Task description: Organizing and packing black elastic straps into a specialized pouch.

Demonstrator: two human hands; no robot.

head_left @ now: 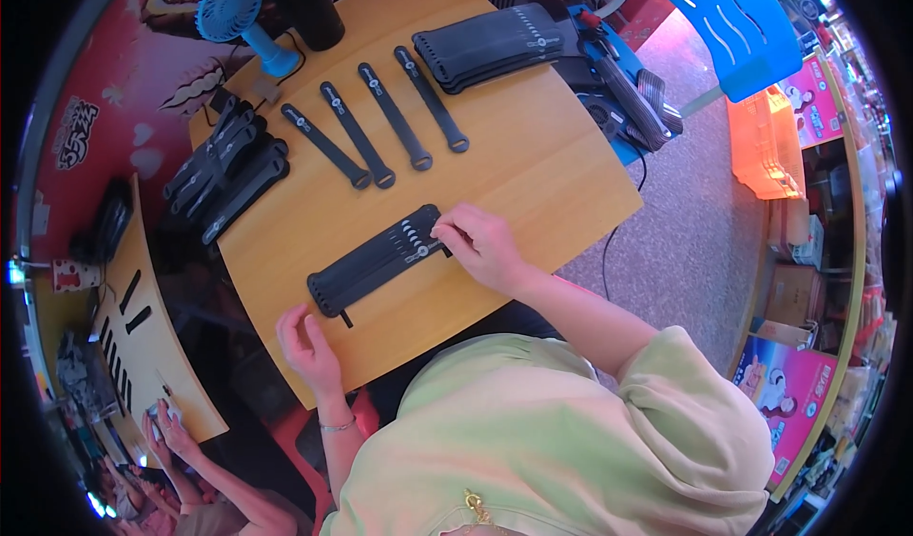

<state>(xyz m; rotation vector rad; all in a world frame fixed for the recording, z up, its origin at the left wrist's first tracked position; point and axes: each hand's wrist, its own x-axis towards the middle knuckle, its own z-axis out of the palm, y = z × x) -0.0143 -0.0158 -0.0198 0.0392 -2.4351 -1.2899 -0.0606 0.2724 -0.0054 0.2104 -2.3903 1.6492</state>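
**Hands on a stack of black straps**

Nearest the person, the left hand (306, 346) sits at the near edge of the desk (533, 170), fingers loosely curled, holding nothing, just beside the near end of the stack (378, 258). That stack is a neat row of overlapped black straps lying slantwise across the near part of the desk. The right hand (483, 243) is on its far end, fingertips pinched on the top strap there.

Further out, four single straps (380, 127) lie side by side in the middle, apart from each other. A loose pile (226, 170) sits at the left edge and a tidy bundle (490, 46) near the far right corner. A blue fan (238, 18) stands at the far left corner.
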